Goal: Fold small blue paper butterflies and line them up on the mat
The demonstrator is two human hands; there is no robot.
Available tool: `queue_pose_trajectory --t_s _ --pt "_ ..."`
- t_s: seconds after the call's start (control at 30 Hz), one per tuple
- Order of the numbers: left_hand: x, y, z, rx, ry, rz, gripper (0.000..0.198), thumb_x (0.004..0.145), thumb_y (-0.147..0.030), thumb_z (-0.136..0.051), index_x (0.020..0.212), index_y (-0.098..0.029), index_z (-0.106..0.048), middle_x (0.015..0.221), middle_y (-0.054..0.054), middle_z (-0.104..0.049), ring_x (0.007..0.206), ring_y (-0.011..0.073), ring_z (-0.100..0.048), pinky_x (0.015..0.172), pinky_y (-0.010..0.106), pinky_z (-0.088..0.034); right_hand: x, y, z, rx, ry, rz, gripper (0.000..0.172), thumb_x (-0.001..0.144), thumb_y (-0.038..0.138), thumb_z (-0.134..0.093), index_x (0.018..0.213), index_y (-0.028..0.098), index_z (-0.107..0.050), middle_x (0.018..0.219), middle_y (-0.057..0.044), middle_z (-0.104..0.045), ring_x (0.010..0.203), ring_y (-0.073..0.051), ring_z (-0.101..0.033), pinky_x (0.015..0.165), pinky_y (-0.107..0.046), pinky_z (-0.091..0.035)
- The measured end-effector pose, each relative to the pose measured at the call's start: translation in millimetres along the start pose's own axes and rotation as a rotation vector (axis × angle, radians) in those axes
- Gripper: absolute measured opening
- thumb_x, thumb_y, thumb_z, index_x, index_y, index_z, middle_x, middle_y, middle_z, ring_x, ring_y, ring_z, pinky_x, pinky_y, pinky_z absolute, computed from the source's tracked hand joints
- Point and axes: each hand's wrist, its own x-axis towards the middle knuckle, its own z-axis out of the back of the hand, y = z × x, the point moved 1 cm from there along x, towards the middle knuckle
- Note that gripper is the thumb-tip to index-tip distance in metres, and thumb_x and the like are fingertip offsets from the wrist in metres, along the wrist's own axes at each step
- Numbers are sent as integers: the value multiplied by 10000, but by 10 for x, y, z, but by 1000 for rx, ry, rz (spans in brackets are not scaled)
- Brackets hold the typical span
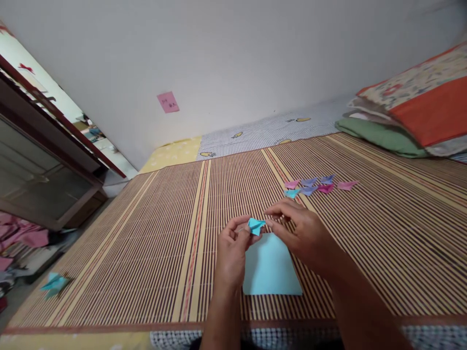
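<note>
A small folded turquoise paper piece (256,226), shaped like the little origami figures nearby, is between my hands above the mat. My left hand (232,250) pinches its left side between thumb and fingers. At its pointed right end is my right hand (297,228), thumb tip against the point and index finger curled just above. Below lies a flat light-blue paper sheet (272,267) on the striped mat (146,253). Beyond my right hand sit several small folded papers in two rows, among them a turquoise one (292,193), a magenta one (325,188) and a pink one (347,185).
A crumpled turquoise paper (55,284) lies near the mat's left edge. Folded bedding (430,107) is stacked at the far right. A pink note (168,102) is on the white wall (233,58). To the left are a doorway and a cabinet (40,175).
</note>
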Motion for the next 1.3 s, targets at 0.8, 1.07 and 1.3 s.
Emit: queue_pose_trajectory --t_s 0.8,1.07,1.3 --pt "20 -6 45 20 -22 -1 326 762 -356 -812 996 -147 -725 891 64 -744 782 147 -695 751 264 -556 11 -43 72 22 96 125 156 919 136 -563 917 209 -701 889 -39 -670 828 -187 -636 728 -314 -500" --pt "8 -1 19 45 12 29 367 783 -392 -802 1024 -130 -712 922 81 -748 814 171 -713 781 298 -582 5 -114 -6 -24 156 97 219 890 26 -537 860 191 -679 895 -31 -618 795 -170 -622 734 -303 -474" --pt "60 -110 112 120 29 24 479 819 -511 -744 1095 -124 -687 1038 150 -765 890 247 -759 833 357 -571 -68 -175 229 -21 107 26 215 876 32 -527 815 190 -661 862 -28 -627 830 -180 -617 750 -305 -473"
